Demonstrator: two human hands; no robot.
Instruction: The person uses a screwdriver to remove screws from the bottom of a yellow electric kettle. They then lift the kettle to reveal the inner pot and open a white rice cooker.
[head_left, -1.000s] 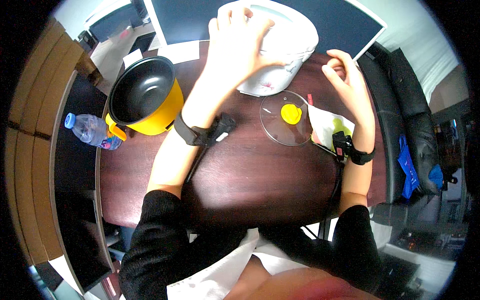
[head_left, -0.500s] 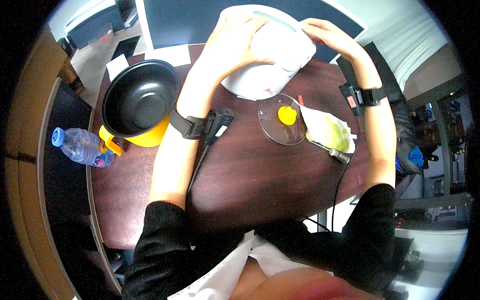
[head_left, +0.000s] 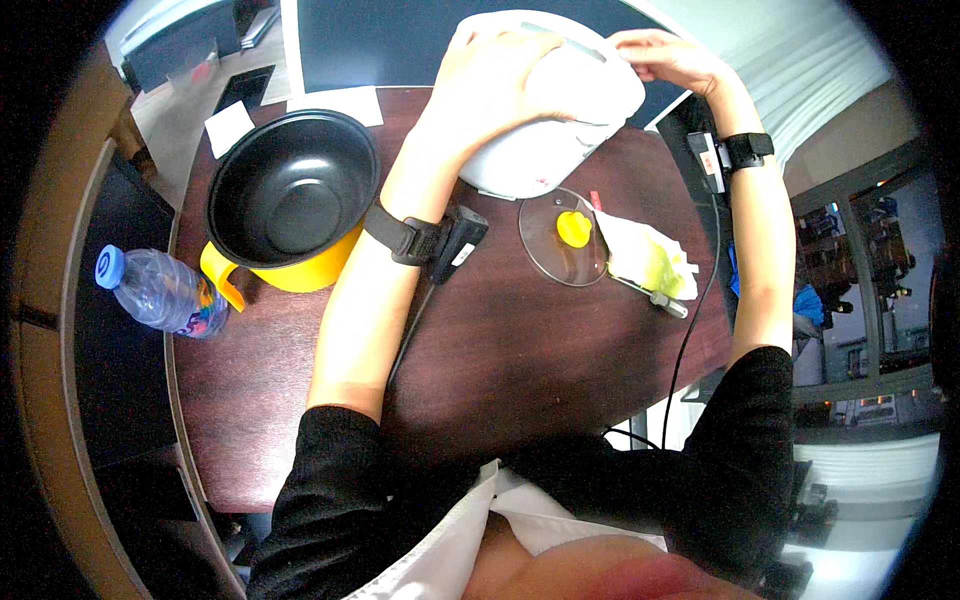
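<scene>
A white, rounded toaster (head_left: 545, 100) stands tilted at the far middle of the table, with a long slot along its top. My left hand (head_left: 500, 85) is wrapped over its left side, the thumb lying across the near face. At the toaster's far right end is my right hand (head_left: 670, 62), its fingers bent in against the end and their tips partly hidden. Just in front of the toaster lies a round clear glass lid (head_left: 555, 255) with a yellow knob (head_left: 574, 229). A crumpled white and yellow-green packet (head_left: 650, 260) overlaps the lid's right side.
A black pot with a yellow outside and handle (head_left: 300, 190) stands at the left. Beside it lies a clear plastic bottle with a blue cap (head_left: 160, 295). White papers (head_left: 345, 103) lie behind the pot. A grey-handled tool (head_left: 668, 304) pokes from beneath the packet. Cables trail from both wrist straps.
The toaster has turned or shifted slightly to the right, my left hand moving with it. My right hand's fingers have shifted slightly at the toaster's end.
</scene>
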